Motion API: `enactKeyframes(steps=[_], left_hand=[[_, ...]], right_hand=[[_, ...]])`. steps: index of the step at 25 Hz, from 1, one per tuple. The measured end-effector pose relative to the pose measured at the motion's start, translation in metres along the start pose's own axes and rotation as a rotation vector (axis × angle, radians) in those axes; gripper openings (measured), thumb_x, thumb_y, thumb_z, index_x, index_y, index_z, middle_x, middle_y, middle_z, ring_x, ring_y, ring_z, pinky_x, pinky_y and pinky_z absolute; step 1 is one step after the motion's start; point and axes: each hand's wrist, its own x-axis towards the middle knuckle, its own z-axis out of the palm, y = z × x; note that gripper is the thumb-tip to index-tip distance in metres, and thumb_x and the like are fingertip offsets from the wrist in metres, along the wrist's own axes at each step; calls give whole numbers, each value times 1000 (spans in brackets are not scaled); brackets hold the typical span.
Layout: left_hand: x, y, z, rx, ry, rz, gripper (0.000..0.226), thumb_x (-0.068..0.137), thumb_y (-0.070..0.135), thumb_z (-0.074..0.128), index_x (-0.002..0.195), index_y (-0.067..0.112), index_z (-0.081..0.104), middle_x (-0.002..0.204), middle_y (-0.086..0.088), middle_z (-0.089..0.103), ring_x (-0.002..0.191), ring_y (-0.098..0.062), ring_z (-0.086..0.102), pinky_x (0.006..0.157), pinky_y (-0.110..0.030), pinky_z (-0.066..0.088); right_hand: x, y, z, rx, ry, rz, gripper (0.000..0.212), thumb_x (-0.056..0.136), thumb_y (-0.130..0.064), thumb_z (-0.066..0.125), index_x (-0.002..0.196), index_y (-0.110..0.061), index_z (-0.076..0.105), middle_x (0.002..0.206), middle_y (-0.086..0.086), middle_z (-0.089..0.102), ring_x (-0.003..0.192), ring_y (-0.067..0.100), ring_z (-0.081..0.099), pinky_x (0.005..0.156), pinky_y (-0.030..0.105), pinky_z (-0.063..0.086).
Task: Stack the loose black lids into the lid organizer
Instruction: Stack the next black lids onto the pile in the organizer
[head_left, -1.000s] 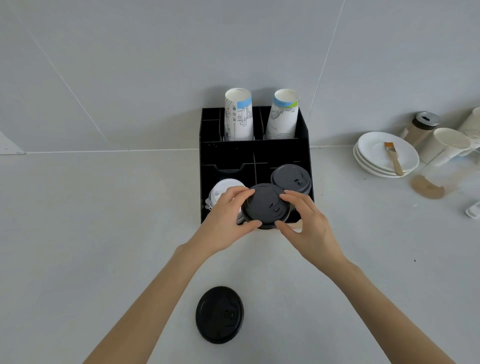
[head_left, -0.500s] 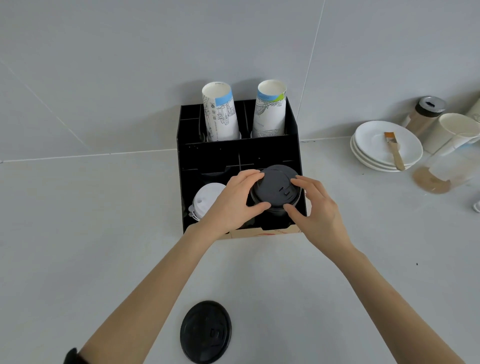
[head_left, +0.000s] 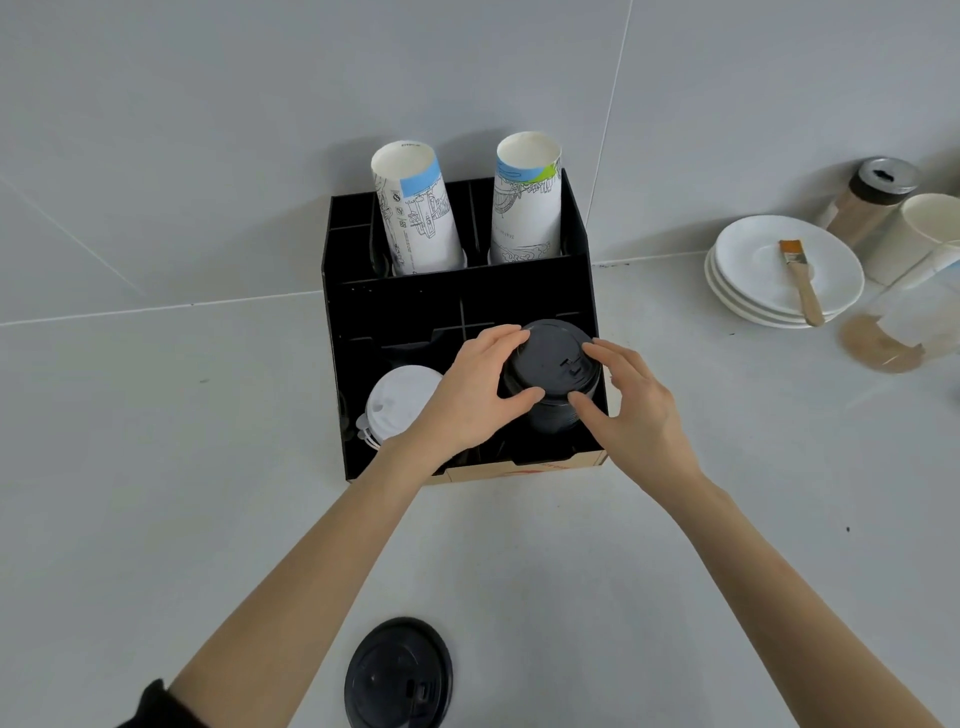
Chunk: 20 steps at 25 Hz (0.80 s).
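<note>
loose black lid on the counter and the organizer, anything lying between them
Nothing lies on that counter stretch in the head view; only the left forearm passes above it, between the loose lid and the organizer.

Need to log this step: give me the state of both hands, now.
Left hand: fingers curled on the top black lid, gripping its left edge.
Right hand: fingers on the same lid's right edge, seating it on the black lid stack.

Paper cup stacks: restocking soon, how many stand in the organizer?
2: left cup stack and right cup stack, both in the organizer's back row.
</note>
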Motion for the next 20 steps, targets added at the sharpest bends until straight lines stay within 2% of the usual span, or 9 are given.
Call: enactKeyframes(steps=[5, 10, 15, 20], left_hand=[[2, -1, -1, 10, -14, 1, 60, 82, 26, 61, 134, 14, 33, 146, -4, 33, 133, -21, 32, 111, -38, 31], [-5, -4, 4, 46, 7, 20, 60, 85, 26, 57, 136, 17, 28, 149, -1, 28, 136, -17, 29, 109, -29, 26], [-6, -5, 4, -25, 36, 10, 60, 85, 25, 57, 137, 19, 28, 151, 0, 27, 137, -14, 26, 110, -26, 23], [-3, -7, 1, -48, 7, 2, 60, 85, 23, 58, 136, 17, 29, 150, -2, 28, 137, -18, 29, 113, -35, 28]], right_hand=[[0, 5, 5, -5, 17, -6, 46, 83, -13, 58, 127, -11, 42, 136, 7, 45, 125, 22, 42, 100, 22, 29], [-7, 7, 10, -17, 38, -15, 47, 83, -13, 59, 127, -12, 42, 137, 7, 44, 125, 25, 42, 98, 25, 32], [-1, 4, 4, -14, 19, -18, 45, 82, -15, 61, 124, -13, 44, 133, 5, 47, 122, 20, 44, 95, 20, 31], [2, 2, 2, -34, 11, -18, 44, 81, -17, 62, 122, -14, 45, 129, 5, 49, 119, 21, 46, 93, 22, 33]])
